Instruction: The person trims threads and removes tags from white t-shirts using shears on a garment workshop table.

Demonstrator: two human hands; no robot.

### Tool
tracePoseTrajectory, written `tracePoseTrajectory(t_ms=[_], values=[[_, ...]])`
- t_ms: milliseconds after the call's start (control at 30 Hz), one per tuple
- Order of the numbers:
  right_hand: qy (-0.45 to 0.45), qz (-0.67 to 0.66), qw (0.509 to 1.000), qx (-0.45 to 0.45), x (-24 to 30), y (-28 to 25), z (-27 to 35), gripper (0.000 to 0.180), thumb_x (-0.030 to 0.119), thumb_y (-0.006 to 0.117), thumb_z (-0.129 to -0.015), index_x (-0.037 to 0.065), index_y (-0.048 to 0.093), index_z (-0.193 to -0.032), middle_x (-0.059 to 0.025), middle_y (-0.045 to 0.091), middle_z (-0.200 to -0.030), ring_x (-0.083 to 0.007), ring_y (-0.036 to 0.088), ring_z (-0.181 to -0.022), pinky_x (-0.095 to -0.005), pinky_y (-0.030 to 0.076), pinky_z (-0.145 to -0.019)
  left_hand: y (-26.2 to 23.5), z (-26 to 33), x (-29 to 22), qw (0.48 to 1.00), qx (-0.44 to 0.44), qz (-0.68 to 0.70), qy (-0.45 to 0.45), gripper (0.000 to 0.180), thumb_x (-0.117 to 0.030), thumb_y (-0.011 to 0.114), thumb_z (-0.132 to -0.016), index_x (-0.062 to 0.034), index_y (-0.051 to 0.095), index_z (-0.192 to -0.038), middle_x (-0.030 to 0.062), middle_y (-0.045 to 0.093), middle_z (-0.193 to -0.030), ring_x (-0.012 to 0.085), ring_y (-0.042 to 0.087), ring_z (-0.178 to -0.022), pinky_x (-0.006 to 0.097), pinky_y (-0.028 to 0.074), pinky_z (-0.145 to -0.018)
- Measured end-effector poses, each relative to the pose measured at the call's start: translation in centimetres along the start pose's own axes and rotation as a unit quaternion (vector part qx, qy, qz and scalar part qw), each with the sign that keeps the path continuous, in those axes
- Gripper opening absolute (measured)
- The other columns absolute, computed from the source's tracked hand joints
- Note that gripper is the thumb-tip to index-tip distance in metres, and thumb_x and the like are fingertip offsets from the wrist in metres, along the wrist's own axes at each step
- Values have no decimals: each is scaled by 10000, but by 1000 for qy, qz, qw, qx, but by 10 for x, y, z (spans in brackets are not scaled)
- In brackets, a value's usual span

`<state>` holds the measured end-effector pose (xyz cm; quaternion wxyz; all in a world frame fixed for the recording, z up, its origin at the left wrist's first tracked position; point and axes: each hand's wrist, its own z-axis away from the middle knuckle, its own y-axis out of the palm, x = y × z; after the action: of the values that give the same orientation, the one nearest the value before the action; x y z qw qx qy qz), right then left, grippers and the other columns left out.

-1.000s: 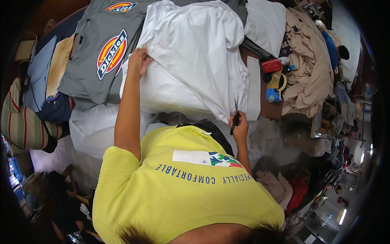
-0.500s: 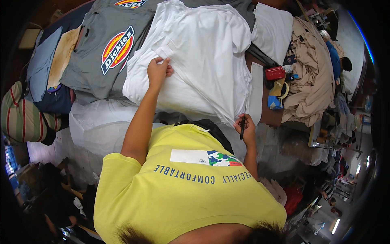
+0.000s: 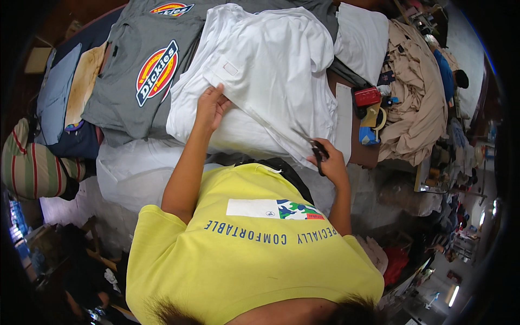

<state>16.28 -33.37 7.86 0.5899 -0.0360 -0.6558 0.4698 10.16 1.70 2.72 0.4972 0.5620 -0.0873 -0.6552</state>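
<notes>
A white T-shirt (image 3: 271, 59) lies spread on a pile of white garments in front of me, with a small rectangular mark on its cloth. My left hand (image 3: 213, 108) is at its left part, fingertips closed on a fold that runs down toward the right. At the lower right edge of the cloth, my right hand (image 3: 331, 161) holds scissors (image 3: 319, 151) by their black handles. Their blades point up and left over the white cloth. Whether the blades touch the fabric, I cannot tell.
Grey T-shirts (image 3: 135, 59) with a printed emblem lie to the left. On the right are a red box (image 3: 366, 96), a tape roll (image 3: 381, 119) and a heap of beige cloth (image 3: 411, 97). A striped bundle (image 3: 35, 162) sits at far left, and clear plastic (image 3: 135, 168) hangs along the near edge.
My right hand has moved slightly up, and the scissors have turned so the blades now lie over the cloth. My left hand has shifted a little down, its fingers less bunched.
</notes>
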Motion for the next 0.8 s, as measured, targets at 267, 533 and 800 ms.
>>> tracePoseTrajectory(t_ms=[267,533,800], values=[[-89,89,992,12,86,59,-77,522,248,782,-643,109,566,-1098,-88,618,-874,-249,601,-774,-345,467,-663,-7,-1,13,995,4,-95,-5,262,-36,597,-836,4,534,-1087,74,624,-989,153,618,-880,300,522,-802],[-100,89,991,2,100,85,-103,523,271,788,-630,122,557,-1075,-65,567,-754,-248,577,-724,-371,440,-614,4,18,-1,999,12,-46,-15,213,20,583,-812,-4,561,-1023,46,627,-925,116,613,-802,248,524,-761],[-62,90,994,26,108,85,-106,513,298,809,-619,105,581,-1036,-71,543,-634,-223,526,-541,-322,424,-539,1,16,-3,998,24,-46,-17,171,20,588,-810,-18,578,-976,44,634,-904,108,615,-783,242,528,-737]])
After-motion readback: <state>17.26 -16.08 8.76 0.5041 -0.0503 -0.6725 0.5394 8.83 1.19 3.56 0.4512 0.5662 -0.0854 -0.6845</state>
